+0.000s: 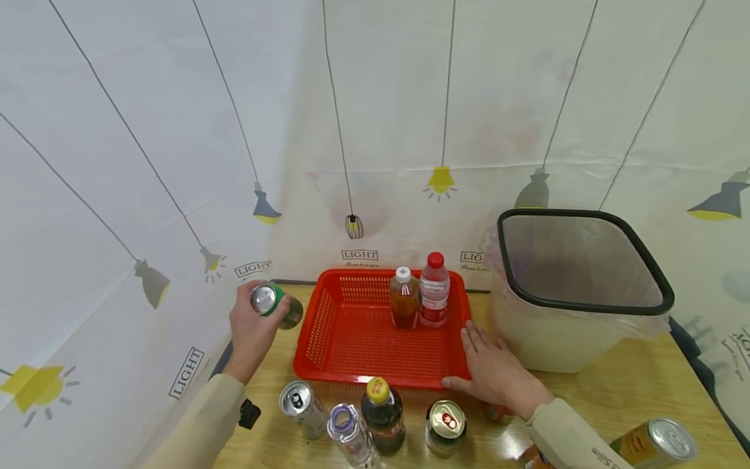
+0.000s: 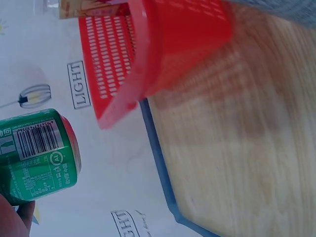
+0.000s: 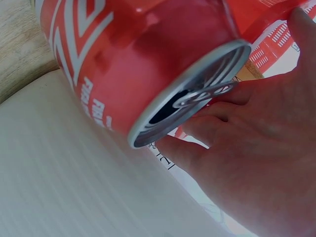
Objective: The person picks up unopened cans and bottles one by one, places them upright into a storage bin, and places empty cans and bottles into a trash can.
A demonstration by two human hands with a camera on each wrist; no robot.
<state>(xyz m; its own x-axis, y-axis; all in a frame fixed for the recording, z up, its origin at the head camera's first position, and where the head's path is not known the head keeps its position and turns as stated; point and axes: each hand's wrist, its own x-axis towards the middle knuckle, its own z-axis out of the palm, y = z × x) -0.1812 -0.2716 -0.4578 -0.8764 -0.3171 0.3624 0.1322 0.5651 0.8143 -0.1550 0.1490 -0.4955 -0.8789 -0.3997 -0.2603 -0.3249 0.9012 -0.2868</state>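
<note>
My left hand (image 1: 249,332) grips a green drink can (image 1: 291,314), raised left of a red plastic basket (image 1: 357,342). The left wrist view shows the can's barcode side (image 2: 39,153). Inside the basket stand a white-capped bottle of brown liquid (image 1: 404,305) and a red-capped bottle (image 1: 435,293). With fingers extended, my right hand (image 1: 498,374) rests at the basket's right rim. Beside that hand is a red can (image 3: 148,64) with its top opened, mostly hidden under the hand in the head view.
A silver can (image 1: 303,407), a clear purple-topped bottle (image 1: 351,433), a yellow-capped dark bottle (image 1: 383,420) and a gold-topped can (image 1: 445,428) stand before the basket. A lined white bin (image 1: 539,339) is at right. An orange can (image 1: 644,446) sits front right.
</note>
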